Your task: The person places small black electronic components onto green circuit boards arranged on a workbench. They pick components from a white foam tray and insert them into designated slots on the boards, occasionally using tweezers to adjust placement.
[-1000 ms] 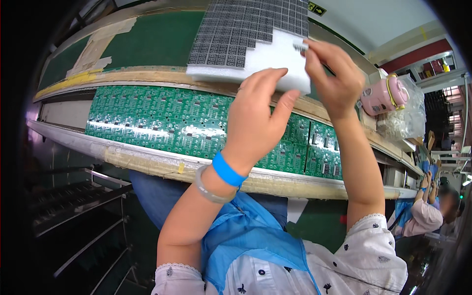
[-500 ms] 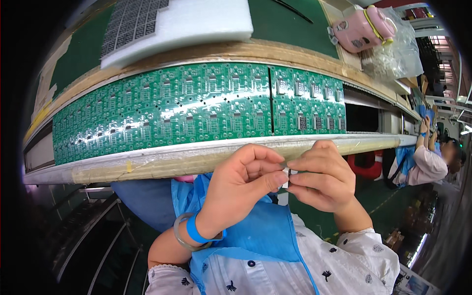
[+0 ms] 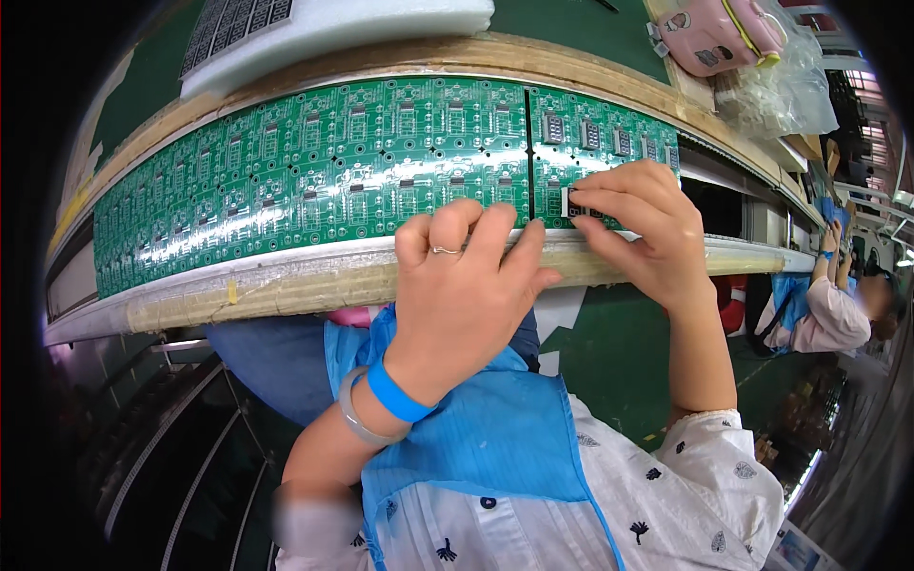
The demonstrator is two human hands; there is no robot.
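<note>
My right hand (image 3: 655,233) pinches a small digit display module (image 3: 566,202) by its sides, its white edge showing. The fingers are over the lower row of the right green circuit board panel (image 3: 545,171). Whether the module's pins touch the board is hidden. Along that panel's upper row sit several dark digit displays (image 3: 590,135). My left hand (image 3: 471,290) lies palm down with its fingers apart, holding nothing, its fingertips at the front edge of the left circuit board panel (image 3: 314,181) and on the metal rail (image 3: 286,258).
Beyond the boards, a white foam block (image 3: 381,29) bears a sheet of dark display modules (image 3: 233,36). A pink container (image 3: 709,38) and a clear plastic bag (image 3: 785,90) stand at the far right. Another person (image 3: 819,309) works farther along the line at right.
Both hands have moved forward from in front of the rail to the boards. The display module went with my right hand to the right panel; my left hand has let go and spread its fingers.
</note>
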